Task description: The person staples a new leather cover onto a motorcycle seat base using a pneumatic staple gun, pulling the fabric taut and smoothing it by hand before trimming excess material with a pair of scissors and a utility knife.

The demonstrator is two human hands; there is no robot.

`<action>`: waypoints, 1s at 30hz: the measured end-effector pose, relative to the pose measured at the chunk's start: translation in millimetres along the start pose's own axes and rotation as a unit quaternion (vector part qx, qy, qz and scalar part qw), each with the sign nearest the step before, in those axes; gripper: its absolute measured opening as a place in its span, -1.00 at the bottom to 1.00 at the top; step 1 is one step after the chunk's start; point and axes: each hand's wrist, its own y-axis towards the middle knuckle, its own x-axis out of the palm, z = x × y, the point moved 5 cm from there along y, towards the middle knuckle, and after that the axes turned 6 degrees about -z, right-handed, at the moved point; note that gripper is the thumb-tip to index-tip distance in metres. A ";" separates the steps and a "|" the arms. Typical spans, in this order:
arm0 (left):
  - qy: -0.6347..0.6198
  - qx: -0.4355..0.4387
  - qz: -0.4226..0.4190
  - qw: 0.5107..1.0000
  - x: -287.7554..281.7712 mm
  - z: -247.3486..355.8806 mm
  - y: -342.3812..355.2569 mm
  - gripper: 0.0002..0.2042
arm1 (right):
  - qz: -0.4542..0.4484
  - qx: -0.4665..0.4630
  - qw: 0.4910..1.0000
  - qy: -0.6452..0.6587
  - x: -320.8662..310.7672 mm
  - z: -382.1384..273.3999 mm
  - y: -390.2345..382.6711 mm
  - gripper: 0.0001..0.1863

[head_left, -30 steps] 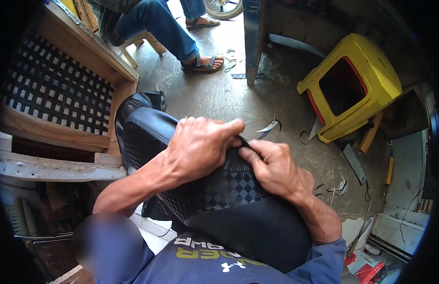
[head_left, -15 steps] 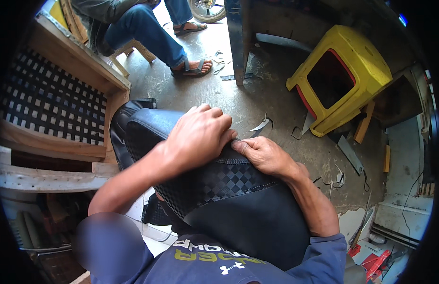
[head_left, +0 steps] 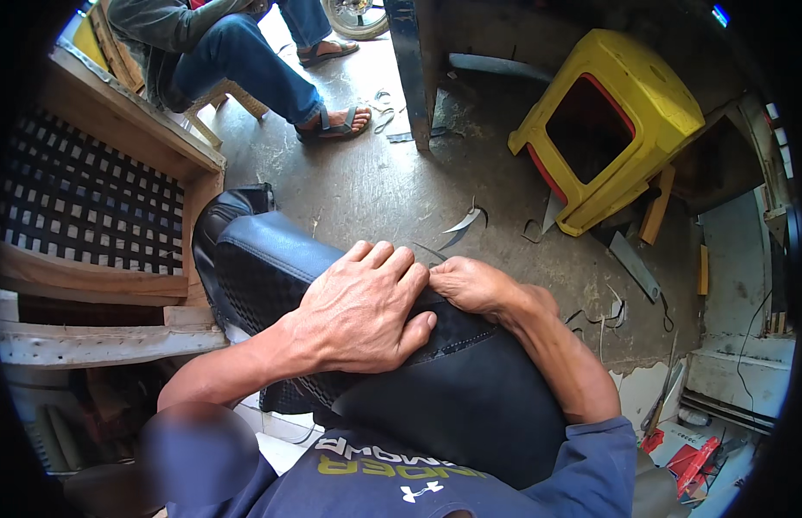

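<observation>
Evidently resting across the wearer's lap, a bulky black padded seat [head_left: 470,393] fills the centre, probably held against the body so that it stays put under 2 bare hands. The left hand [head_left: 358,309] spreads over its top, fingers bent across the padding and thumb well apart, as if pressing it steady. The right hand [head_left: 478,287] has its fingers drawn together — seemingly clamped on the seat's far edge, though the grip is partly hidden. The covering joins a smooth, slightly shiny strip [head_left: 275,246], a checkered panel [head_left: 247,281] and plain matte material along stitched seams. Beyond, on the grey floor [head_left: 349,194], lie thin curved offcuts [head_left: 461,221] near a yellow plastic stool [head_left: 664,95] — red showing inside.
</observation>
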 end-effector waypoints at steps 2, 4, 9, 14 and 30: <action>0.010 -0.002 -0.024 1.000 3.1 0.1 2.0 -0.54 | -0.019 -0.012 0.998 0.058 4.9 -2.3 -3.9 -0.67; 0.006 0.003 -0.033 0.999 5.4 2.0 4.1 -0.54 | -0.004 0.024 0.999 0.038 4.5 3.8 -4.7 -0.65; -0.032 -0.049 -0.098 0.993 8.4 2.1 11.8 -0.55 | -0.072 -0.107 0.962 -0.239 4.7 5.1 15.3 -0.55; -0.030 -0.097 -0.198 0.975 8.5 -11.1 30.7 -0.46 | 0.108 -0.080 0.971 -0.200 -3.1 -7.0 4.3 -0.53; -0.048 -0.070 -0.259 0.962 9.0 -20.2 74.7 -0.38 | 0.348 -0.106 0.704 -0.610 161.5 15.5 -121.8 -0.34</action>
